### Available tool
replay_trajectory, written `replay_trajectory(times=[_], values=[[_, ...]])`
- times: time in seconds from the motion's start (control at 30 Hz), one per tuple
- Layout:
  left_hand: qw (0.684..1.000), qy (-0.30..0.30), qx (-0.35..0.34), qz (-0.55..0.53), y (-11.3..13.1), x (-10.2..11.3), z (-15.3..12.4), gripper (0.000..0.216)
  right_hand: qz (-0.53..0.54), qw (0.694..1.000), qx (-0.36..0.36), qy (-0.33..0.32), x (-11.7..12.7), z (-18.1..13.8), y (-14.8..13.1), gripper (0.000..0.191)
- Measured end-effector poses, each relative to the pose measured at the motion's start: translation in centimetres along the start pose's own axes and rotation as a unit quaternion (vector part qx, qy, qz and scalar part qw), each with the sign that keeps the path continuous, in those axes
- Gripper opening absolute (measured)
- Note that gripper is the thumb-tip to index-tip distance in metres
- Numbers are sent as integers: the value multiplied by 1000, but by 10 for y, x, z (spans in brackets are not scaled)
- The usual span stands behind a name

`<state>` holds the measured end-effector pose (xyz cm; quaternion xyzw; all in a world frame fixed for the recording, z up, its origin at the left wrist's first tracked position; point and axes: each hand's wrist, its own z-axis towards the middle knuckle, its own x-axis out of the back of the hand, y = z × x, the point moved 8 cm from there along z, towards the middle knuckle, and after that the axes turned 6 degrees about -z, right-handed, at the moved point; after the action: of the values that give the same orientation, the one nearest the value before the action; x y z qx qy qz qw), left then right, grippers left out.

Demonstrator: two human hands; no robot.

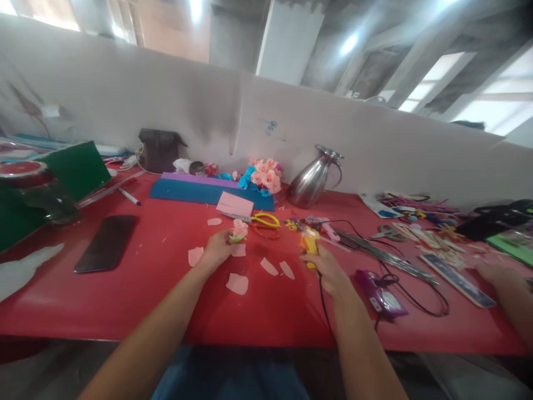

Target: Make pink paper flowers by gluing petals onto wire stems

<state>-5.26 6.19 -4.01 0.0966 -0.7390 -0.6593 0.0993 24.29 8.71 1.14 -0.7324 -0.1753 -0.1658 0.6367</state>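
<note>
My left hand (219, 248) is closed on a small pink paper flower (240, 226) with a bit of green at its base. In my right hand (327, 266) is a yellow hot glue gun (309, 244), its dark cord hanging down over the table edge. Cut pink paper petals (237, 284) lie on the red table around and between my hands. Just beyond them rest yellow-handled scissors (264, 220) and a pink paper sheet (235, 204). A bunch of pink and blue paper flowers (265, 176) lies farther back by the wall.
A steel jug (310, 180) stands at the back. Left are a dark phone (107, 243) and a glass jar (45, 194). On the right, a purple power strip (381, 294), wires (395, 264) and a ruler (458, 280) lie near another person's arm (510, 294).
</note>
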Motion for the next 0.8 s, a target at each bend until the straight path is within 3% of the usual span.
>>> replay_trajectory(times=[0.1,0.2,0.4,0.57,0.8], values=[[999,3,7,42,0,1,1,29,168,982,-18,-79,-15,-24,-10,29],[997,-2,12,78,3,0,2,25,201,974,-35,-95,-26,-41,-20,27],[998,-2,13,65,1,-1,1,26,37,996,50,-71,-45,-54,-35,34],[997,-23,3,76,-4,-5,5,26,-11,988,112,-108,-71,-56,-38,38],[985,-37,-3,170,3,-7,2,21,-184,973,126,-64,-79,-51,-36,38]])
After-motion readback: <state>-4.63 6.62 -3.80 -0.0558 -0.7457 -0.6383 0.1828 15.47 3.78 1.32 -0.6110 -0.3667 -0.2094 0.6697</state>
